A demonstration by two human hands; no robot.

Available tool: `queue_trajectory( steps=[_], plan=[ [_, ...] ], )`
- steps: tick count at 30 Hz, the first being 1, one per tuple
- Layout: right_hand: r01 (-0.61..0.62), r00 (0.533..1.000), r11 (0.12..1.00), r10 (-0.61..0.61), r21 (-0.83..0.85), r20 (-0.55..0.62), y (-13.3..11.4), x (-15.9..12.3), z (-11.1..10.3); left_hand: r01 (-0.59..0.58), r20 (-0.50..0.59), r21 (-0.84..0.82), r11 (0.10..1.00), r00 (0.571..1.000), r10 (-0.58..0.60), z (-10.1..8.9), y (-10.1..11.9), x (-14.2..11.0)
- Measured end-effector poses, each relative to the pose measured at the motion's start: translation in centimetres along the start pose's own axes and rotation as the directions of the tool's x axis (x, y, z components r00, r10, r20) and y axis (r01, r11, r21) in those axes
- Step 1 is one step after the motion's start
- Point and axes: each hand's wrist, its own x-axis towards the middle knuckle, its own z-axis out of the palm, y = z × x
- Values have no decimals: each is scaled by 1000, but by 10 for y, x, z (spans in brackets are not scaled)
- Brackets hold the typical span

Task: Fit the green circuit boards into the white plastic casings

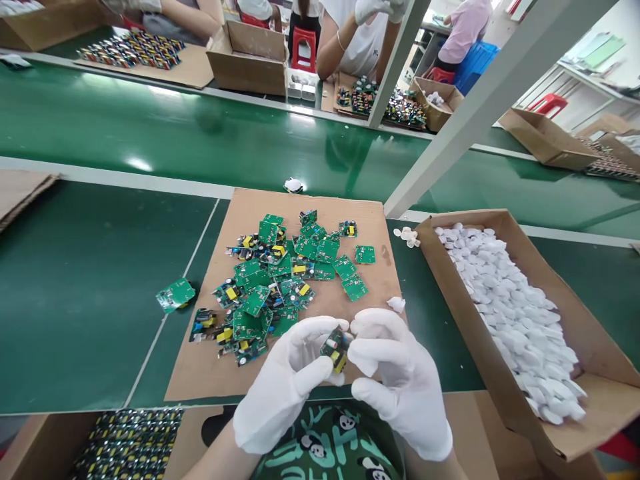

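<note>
Both my hands wear white gloves and meet at the near edge of the bench. My left hand (285,387) and my right hand (400,380) pinch the same small green circuit board (336,348) with a yellow part, held between the fingertips above a brown cardboard sheet (200,367). Just beyond my fingers lies a pile of several green circuit boards (280,280) on that sheet. One white plastic piece (397,304) rests near my right hand.
A cardboard box of white plastic pieces (505,313) stands at the right. A single board (175,295) lies on the green mat at left. A tray of assembled boards (127,443) sits at bottom left. Across the green conveyor (200,133), other people work with boxes.
</note>
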Motion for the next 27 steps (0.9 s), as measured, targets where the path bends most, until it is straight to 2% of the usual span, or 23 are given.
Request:
queue_trajectory(
  steps=[5, 9, 14, 19, 22, 25, 27],
  plan=[
    [14, 1000, 989, -10, -150, 23, -6, -5, 3, -13, -41, -56, 998, 999, 10, 5, 0, -1],
    [-166, 981, 985, 160, -43, -114, -6, -13, 11, -51, -93, -24, 998, 994, 49, 3, -2, -3],
    [-255, 952, 966, 258, 41, -167, -6, -16, 16, -128, -75, 123, 984, 988, 138, -1, -5, -7],
    [-292, 949, 956, 294, 31, -116, -11, -10, 13, -229, -61, 303, 925, 964, 258, 2, -3, -11],
    [-254, 958, 965, 243, -58, -149, -9, -8, 12, -241, -57, 351, 905, 959, 278, 4, -3, -11],
    [-120, 980, 977, 88, -178, -179, -1, -9, 15, -222, -68, 313, 924, 965, 255, 5, -5, -10],
    [0, 981, 981, -39, -195, -192, 6, -11, 19, -177, -72, 222, 959, 978, 197, 7, -7, -11]
  ],
)
